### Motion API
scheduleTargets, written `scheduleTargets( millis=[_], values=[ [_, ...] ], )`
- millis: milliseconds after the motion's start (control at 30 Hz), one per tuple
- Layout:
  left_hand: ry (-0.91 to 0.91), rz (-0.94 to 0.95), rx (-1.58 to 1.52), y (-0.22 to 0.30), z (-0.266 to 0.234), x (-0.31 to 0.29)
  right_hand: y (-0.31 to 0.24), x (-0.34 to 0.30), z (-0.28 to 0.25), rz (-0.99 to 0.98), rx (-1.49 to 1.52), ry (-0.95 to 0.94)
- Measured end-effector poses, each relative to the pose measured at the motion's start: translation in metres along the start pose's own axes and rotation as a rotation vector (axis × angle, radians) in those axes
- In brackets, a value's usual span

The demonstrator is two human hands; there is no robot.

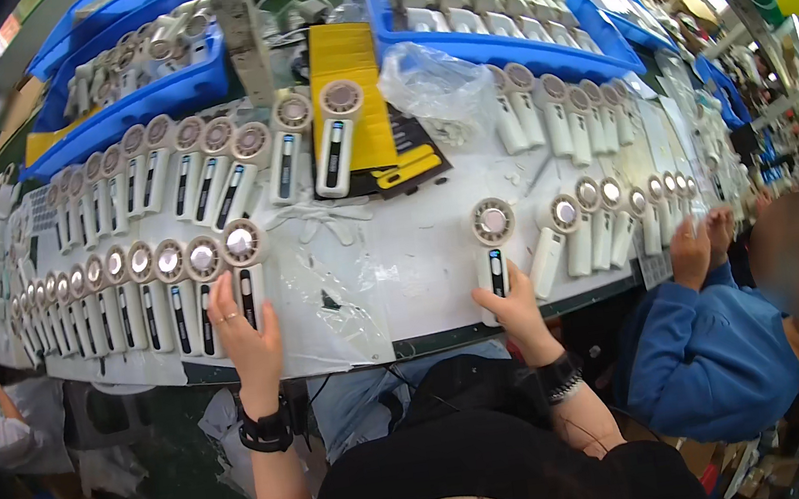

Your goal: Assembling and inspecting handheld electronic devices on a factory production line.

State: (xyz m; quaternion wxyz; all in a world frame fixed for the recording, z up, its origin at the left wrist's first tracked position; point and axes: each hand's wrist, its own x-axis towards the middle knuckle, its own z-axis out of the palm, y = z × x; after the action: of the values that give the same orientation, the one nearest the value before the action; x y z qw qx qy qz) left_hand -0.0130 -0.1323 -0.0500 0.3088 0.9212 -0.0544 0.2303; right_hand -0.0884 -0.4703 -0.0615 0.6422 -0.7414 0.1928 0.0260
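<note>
My right hand (517, 313) is closed on the lower handle of a white handheld fan (492, 223), thumb on its left side and fingers on its right. That fan has a round head and a dark strip with a small blue light. My left hand (250, 342) is at the right end of the front-left row, its fingers stretched out and thumb apart. Between them lies the handle of another handheld fan (242, 242); whether they press on it I cannot tell. Beside it, the front-left row of fans (170, 261) curves away to the left.
Behind are further fans (218, 135) and a blue tray of fans (218, 56). Another blue tray (376, 10) holds white parts. A yellow sheet (343, 50) and clear plastic bag (434, 88) lie mid-back. More fans (587, 196) stand right, near a co-worker in a blue sleeve (706, 350).
</note>
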Motion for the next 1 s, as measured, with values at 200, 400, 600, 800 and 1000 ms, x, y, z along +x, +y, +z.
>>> scheduleTargets(
  millis=[200,400,600,800,1000],
  values=[
    [0.02,0.021,-0.009,-0.003,-0.049,0.0,-0.035,-0.002,0.036,-0.051,0.329,-0.263],
    [0.033,0.047,-0.022,-0.011,-0.13,0.027,-0.067,0.006,0.092,-0.044,0.513,-0.498],
    [0.07,0.056,0.103,-0.035,-0.19,0.067,-0.068,0.012,0.142,-0.054,0.497,-0.66],
    [-0.234,-0.215,-0.065,-0.12,-0.211,0.143,-0.058,0.012,0.169,0.085,0.516,-0.673],
    [-0.463,-0.089,0.062,-0.097,-0.153,0.121,-0.048,0.017,0.176,0.134,0.509,-0.637]
  ],
)
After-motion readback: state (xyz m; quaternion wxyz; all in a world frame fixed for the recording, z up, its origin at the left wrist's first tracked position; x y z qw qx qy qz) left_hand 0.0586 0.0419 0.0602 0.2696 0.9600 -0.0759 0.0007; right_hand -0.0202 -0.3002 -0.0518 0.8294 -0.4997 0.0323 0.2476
